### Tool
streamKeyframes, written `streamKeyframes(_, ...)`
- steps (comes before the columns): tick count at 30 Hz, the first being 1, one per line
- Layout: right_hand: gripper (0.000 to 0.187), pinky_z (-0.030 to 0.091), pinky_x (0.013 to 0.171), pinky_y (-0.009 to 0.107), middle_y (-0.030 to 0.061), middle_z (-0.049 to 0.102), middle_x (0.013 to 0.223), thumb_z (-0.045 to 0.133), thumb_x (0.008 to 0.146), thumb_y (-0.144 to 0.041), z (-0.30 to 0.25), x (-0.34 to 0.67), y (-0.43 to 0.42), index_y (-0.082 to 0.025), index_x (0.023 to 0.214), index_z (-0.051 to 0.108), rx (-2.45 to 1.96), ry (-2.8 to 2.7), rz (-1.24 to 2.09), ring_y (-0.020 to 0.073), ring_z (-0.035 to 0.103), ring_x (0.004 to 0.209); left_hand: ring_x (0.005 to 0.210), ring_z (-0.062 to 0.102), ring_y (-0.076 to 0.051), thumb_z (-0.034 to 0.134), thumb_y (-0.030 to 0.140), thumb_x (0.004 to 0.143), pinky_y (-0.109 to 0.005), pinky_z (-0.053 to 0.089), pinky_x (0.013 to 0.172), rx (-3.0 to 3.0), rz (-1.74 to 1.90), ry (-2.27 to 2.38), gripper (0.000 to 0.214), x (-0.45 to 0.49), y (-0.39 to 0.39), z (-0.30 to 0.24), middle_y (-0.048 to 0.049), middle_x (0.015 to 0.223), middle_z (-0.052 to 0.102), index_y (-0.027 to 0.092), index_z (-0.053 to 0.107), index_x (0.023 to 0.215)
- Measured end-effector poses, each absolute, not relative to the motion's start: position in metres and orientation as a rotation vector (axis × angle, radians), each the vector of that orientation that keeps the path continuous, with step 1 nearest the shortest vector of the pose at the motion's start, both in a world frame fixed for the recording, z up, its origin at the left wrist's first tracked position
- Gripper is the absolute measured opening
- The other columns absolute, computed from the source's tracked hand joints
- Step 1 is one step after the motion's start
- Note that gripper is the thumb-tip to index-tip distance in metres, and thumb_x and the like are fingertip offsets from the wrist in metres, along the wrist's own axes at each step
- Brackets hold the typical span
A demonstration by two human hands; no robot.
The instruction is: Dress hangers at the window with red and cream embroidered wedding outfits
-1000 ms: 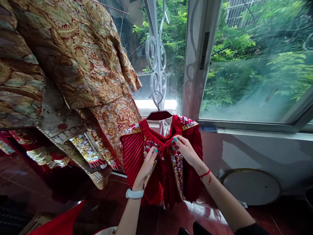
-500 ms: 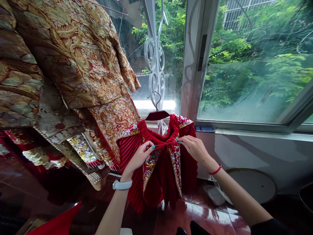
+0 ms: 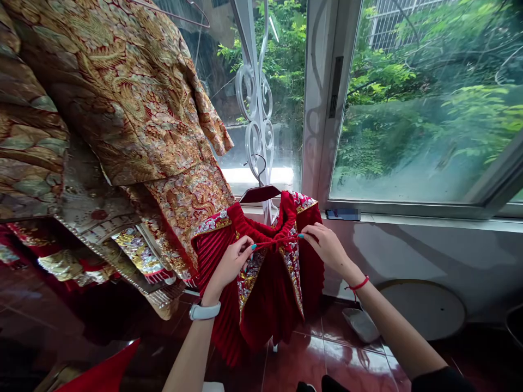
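Note:
A red pleated skirt point(image 3: 218, 258) with silver and gold embroidered panels hangs by its gathered waistband from a dark hanger point(image 3: 260, 194). At the front of the waistband a thin red drawstring point(image 3: 280, 239) is stretched sideways, with a knot or loop near its middle. My left hand point(image 3: 235, 260) pinches the string on the left, and my right hand point(image 3: 322, 242) pinches it on the right. Both hands are closed, thumb against fingers. The hanger's hook rests at a white scrolled metal stand point(image 3: 254, 92).
Gold brocade garments point(image 3: 143, 109) hang at the left, above other beaded clothes. Behind the stand is a window point(image 3: 408, 136); a phone point(image 3: 342, 214) lies on its sill. A round white board point(image 3: 423, 310) leans on the wall near a pale bag point(image 3: 362, 325) on the tiled floor.
The skirt and both hands appear slightly further left, with the view shifted a little. Both hands keep their pinch on the string, which stays stretched.

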State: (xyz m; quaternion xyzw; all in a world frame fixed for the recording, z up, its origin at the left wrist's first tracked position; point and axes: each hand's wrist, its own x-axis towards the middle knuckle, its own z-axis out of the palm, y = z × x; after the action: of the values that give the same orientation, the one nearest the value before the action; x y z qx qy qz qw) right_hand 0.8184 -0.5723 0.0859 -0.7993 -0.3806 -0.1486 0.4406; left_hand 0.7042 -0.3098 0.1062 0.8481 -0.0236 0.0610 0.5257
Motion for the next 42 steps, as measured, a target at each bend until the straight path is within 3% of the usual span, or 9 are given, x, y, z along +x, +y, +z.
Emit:
streamKeyframes(4,0.022,0.041,0.064,0.029,0.002,0.063,0.077,0.046,0.096,-0.036,0.075,0.81,-0.571,-0.022,0.086,0.061,-1.988,-0.929,-0.266,0.0175,0.053,0.068,0.045,0.042,-0.007,0.047,0.044,0.091,-0.021,0.033,0.045,2.066,0.181,-0.035,0.024,0.703,-0.311,0.104,0.0072,0.066,0.048,0.021,0.047,0.084)
streamKeyframes(9,0.023,0.03,0.054,0.025,-0.0076,0.047,0.057,0.053,0.092,-0.041,0.078,0.81,-0.558,-0.022,0.102,0.059,-1.892,-0.91,-0.02,0.0125,0.04,0.053,0.05,0.046,-0.01,0.05,0.038,0.087,-0.022,0.035,0.05,2.158,0.302,0.019,0.017,0.703,-0.314,0.099,0.0067,0.064,0.048,0.022,0.047,0.082)
streamKeyframes(15,0.023,0.036,0.06,0.025,-0.0003,0.06,0.07,0.053,0.09,-0.036,0.076,0.829,-0.542,-0.019,0.074,0.056,-1.773,-0.872,-0.054,0.0139,0.05,0.063,0.064,0.056,-0.015,0.051,0.034,0.083,-0.026,0.042,0.062,2.28,0.542,0.078,0.014,0.708,-0.309,0.099,0.0025,0.07,0.056,0.022,0.047,0.076)
streamKeyframes(25,0.013,0.038,0.057,0.026,-0.0007,0.063,0.072,0.054,0.091,-0.028,0.068,0.826,-0.536,-0.021,0.081,0.06,-1.897,-0.864,-0.184,0.0142,0.053,0.06,0.062,0.06,-0.019,0.048,0.032,0.085,-0.029,0.043,0.062,2.531,0.628,0.062,0.012,0.711,-0.29,0.091,0.0008,0.07,0.062,0.024,0.049,0.076)
streamKeyframes(28,0.013,0.046,0.066,0.029,0.0043,0.066,0.09,0.053,0.092,-0.03,0.088,0.831,-0.553,-0.022,0.095,0.063,-1.799,-0.732,-0.482,0.018,0.058,0.075,0.08,0.064,-0.022,0.056,0.034,0.082,-0.033,0.049,0.073,2.57,0.712,-0.012,0.01,0.703,-0.292,0.104,-0.0032,0.087,0.065,0.024,0.056,0.083)
streamKeyframes(31,0.022,0.046,0.091,0.039,0.0096,0.065,0.11,0.054,0.092,-0.029,0.111,0.848,-0.567,-0.022,0.111,0.063,-1.796,-0.621,-0.803,0.0247,0.057,0.104,0.098,0.062,-0.025,0.055,0.032,0.086,-0.039,0.049,0.088,2.511,0.927,-0.1,0.014,0.708,-0.313,0.124,-0.0074,0.102,0.064,0.023,0.059,0.096)
streamKeyframes(35,0.041,0.043,0.102,0.042,0.0098,0.061,0.129,0.058,0.09,-0.029,0.131,0.873,-0.559,-0.024,0.131,0.056,-1.856,-0.885,-0.608,0.025,0.055,0.119,0.101,0.06,-0.025,0.047,0.016,0.089,-0.039,0.047,0.092,2.527,1.069,-0.236,0.024,0.75,-0.355,0.149,-0.0091,0.106,0.064,0.02,0.057,0.11)
streamKeyframes(40,0.023,0.05,0.086,0.038,0.0092,0.073,0.107,0.055,0.091,-0.025,0.13,0.883,-0.54,-0.019,0.108,0.07,-1.822,-0.885,-0.501,0.0244,0.067,0.095,0.097,0.055,-0.031,0.063,0.018,0.078,-0.045,0.045,0.088,2.736,1.201,-0.181,0.028,0.794,-0.375,0.159,-0.0114,0.1,0.06,0.018,0.058,0.106)
streamKeyframes(42,0.023,0.051,0.081,0.035,0.0085,0.075,0.101,0.052,0.091,-0.025,0.128,0.883,-0.538,-0.019,0.1,0.073,-1.732,-0.849,-0.516,0.024,0.069,0.09,0.106,0.052,-0.035,0.065,0.018,0.077,-0.048,0.041,0.093,2.742,1.309,-0.137,0.037,0.799,-0.372,0.16,-0.0151,0.11,0.058,0.017,0.058,0.113)
